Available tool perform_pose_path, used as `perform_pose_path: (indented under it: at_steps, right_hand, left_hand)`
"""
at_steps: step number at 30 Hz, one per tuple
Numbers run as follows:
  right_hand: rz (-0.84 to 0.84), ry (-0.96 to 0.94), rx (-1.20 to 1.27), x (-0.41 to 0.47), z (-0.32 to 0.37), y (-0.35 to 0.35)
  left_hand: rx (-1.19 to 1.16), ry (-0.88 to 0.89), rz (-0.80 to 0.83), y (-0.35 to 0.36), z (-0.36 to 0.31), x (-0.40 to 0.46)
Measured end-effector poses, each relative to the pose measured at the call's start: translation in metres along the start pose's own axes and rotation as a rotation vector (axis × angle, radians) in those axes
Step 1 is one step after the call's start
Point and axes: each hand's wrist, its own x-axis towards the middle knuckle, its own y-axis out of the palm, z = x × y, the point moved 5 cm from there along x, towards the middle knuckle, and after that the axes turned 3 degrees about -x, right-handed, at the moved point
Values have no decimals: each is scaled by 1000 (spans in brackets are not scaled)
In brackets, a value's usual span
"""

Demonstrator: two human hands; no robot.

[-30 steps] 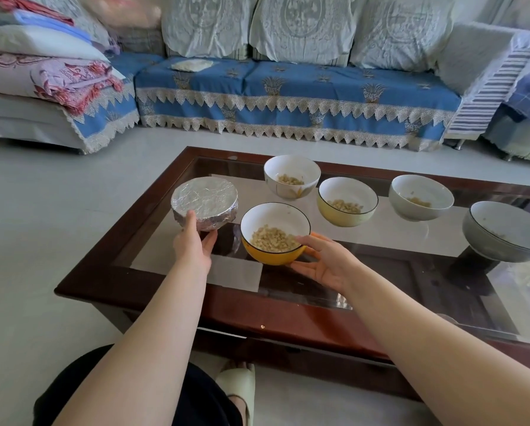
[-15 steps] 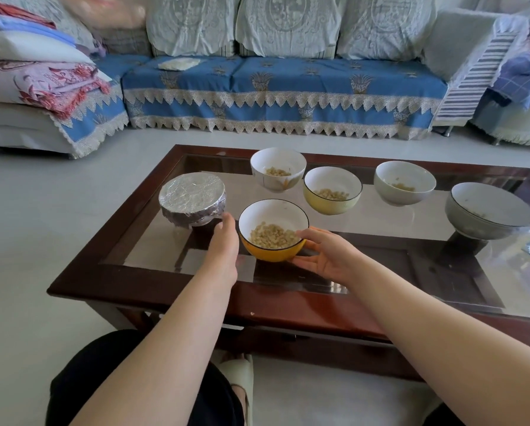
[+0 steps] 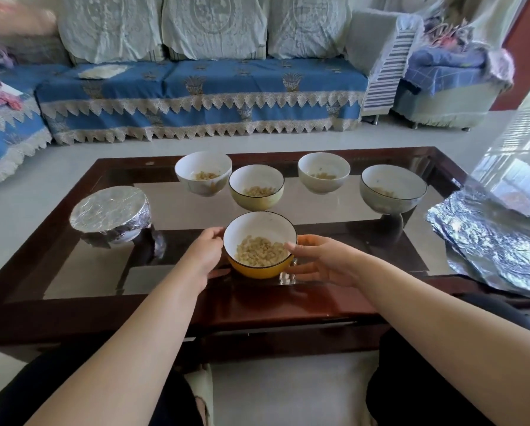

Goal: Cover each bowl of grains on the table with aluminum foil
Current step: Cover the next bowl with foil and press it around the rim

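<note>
Both hands have closed in on the yellow bowl [image 3: 259,265] since a second ago: the left hand [image 3: 203,255], which was then resting against the foil-covered bowl [image 3: 110,215], has left it and now cups the yellow bowl's left side, while the right hand [image 3: 320,259], which was already at the bowl's right flank, cradles that side with its fingers [image 3: 294,245] against the rim. Neither hand is clenched; each is curved loosely around the bowl wall, so the bowl is held between the two palms. It sits on the glass top of the coffee table [image 3: 165,315], near the front edge and straight ahead of the person, and it looks to have been drawn nearer and more to the centre than it was. Grains [image 3: 259,252] fill its bottom, uncovered.

Judging by this, one bowl is finished and the yellow one is next in line, being set in a handy working spot. Four more open bowls wait behind it: a white bowl [image 3: 203,173], a pale yellow bowl [image 3: 256,187], a second white bowl [image 3: 323,173] and a grey bowl [image 3: 392,189]. Foil sheets [image 3: 491,241] lie crumpled at the right end of the table, well apart from the hands, so a reach that way likely follows.
</note>
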Motion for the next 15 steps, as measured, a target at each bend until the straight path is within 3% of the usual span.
perform_pose_path:
  at_steps: [3,5,7,10,13,15]
  right_hand:
    - [7,-11,-70,-15,-1,-20]
    - [-53,-43,-162,-24,9,-39]
    - [-262,-102,-358,-28,25,-74]
    - [-719,-78,-814,-38,44,-143]
    - [-971,34,-1010,-53,43,-200]
    - [-1076,115,-1071,-62,38,-226]
  left_hand:
    - [194,103,-85,15,-13,2]
    - [527,305,-227,22,-37,-7]
    - [770,574,-311,39,-64,-22]
    - [856,795,-244,68,-88,-37]
    - [937,883,-141,83,-86,-36]
    - [910,836,-82,84,-78,-30]
